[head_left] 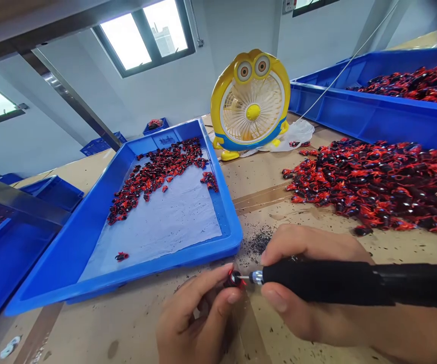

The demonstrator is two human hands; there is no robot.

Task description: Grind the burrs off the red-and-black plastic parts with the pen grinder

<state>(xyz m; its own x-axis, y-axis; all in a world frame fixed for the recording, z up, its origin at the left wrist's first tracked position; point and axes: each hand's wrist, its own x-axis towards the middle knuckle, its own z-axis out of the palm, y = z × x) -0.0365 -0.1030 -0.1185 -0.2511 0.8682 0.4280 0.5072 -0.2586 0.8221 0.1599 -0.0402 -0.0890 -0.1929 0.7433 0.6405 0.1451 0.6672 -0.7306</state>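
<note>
Head view: left hand [198, 316] has a small red-and-black part [233, 279] pinched between thumb and fingers, just off the near right corner of the blue tray [226, 222]. Right hand [313, 318] is wrapped round a black pen-shaped tool [317, 282] — held level, thin metal tip up against the part; can't tell if it goes in. Black crumbs [258, 241] on the table [135, 321] by the right fingers. Tray has a white sheet [173, 222], a heap of similar parts at the far end, one alone near the front. Bigger pile [378, 184] right, yellow fan [254, 112] behind — blue bin [355, 112] beyond the pile.
</note>
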